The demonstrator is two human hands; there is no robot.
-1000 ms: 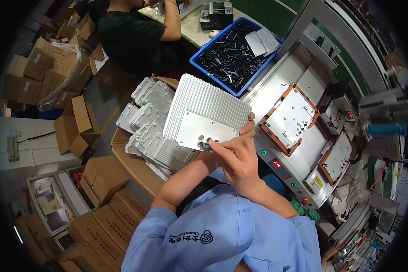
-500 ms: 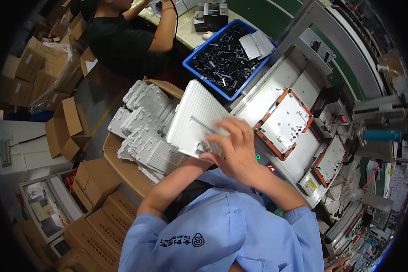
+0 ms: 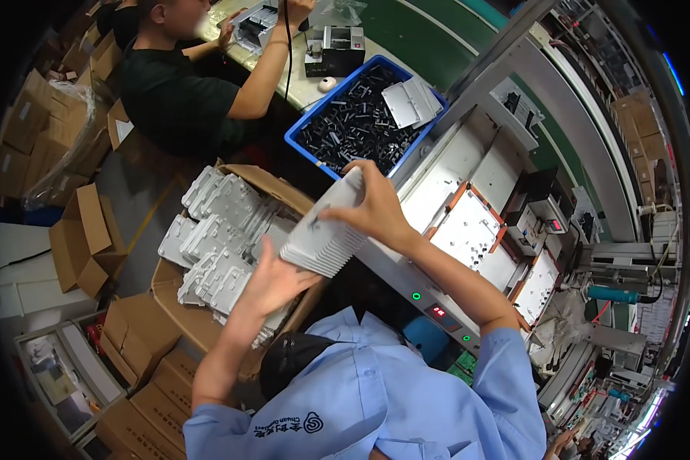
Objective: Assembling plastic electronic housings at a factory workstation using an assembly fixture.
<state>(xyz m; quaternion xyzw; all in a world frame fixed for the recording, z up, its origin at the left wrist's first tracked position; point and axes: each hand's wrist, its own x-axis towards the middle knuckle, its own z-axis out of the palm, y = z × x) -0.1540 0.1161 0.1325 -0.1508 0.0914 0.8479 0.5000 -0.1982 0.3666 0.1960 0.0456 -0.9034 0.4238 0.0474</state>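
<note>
Both hands grip a ribbed grey metal plate (image 3: 326,226) above the open cardboard box (image 3: 178,295): left hand (image 3: 272,280) cupped under its lower edge, right hand (image 3: 372,207) closed over its top. Beyond the box, a blue bin (image 3: 297,138) holds dark parts. Brown cartons (image 3: 84,238) crowd the box's left.
</note>
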